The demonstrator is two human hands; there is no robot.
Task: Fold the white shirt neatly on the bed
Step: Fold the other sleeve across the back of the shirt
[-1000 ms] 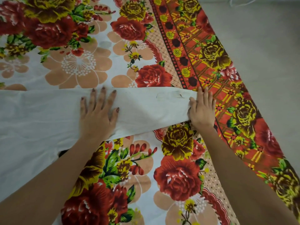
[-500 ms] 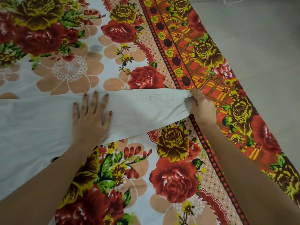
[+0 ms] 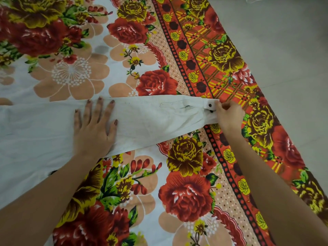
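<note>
The white shirt (image 3: 35, 132) lies flat on the flowered bed sheet (image 3: 186, 192), its body at the left. One long sleeve (image 3: 156, 119) stretches to the right across the bed. My left hand (image 3: 94, 128) lies flat with fingers spread on the sleeve near the shoulder, pressing it down. My right hand (image 3: 229, 116) pinches the cuff (image 3: 209, 108) at the sleeve's end, where two dark buttons show. The cuff is lifted slightly and pulled taut.
The sheet's red and orange patterned border (image 3: 230, 96) runs diagonally along the bed's right edge. Beyond it is a pale grey floor (image 3: 292, 59). Bare sheet lies above and below the sleeve.
My right hand went from resting flat on the sleeve end to gripping the cuff, turning it so the buttons show. My left hand stayed pressed on the sleeve.
</note>
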